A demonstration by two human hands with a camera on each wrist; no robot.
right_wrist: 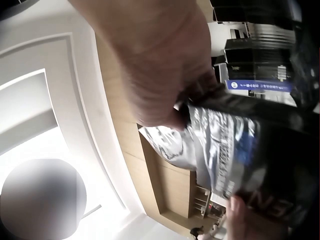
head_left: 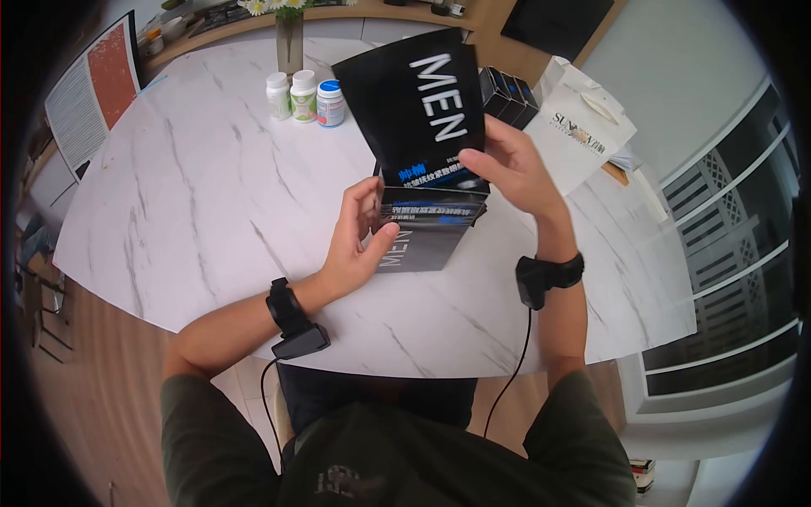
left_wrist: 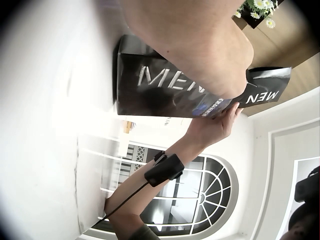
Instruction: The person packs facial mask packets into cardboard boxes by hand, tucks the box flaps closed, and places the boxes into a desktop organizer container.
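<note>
A dark box (head_left: 422, 249) with MEN printed on its front stands on the table before me. My left hand (head_left: 351, 245) grips its left side, thumb on the front face and fingers behind. Above the box's top, my right hand (head_left: 519, 173) pinches glossy black sachets (head_left: 418, 101) lettered MEN, thumb on the printed face. Two overlapping edges show at their upper end, and their lower end meets the box's top. In the left wrist view the box (left_wrist: 150, 82) rises from the tabletop, and a sachet (left_wrist: 265, 95) sticks out past the hand.
Several small bottles (head_left: 304, 97) stand at the back near a flower vase (head_left: 290, 46). Black boxes (head_left: 507, 97) and a white paper bag (head_left: 579, 127) are at the back right. A printed board (head_left: 93, 93) leans at the far left. Cables (head_left: 507, 380) hang from both wrist cameras.
</note>
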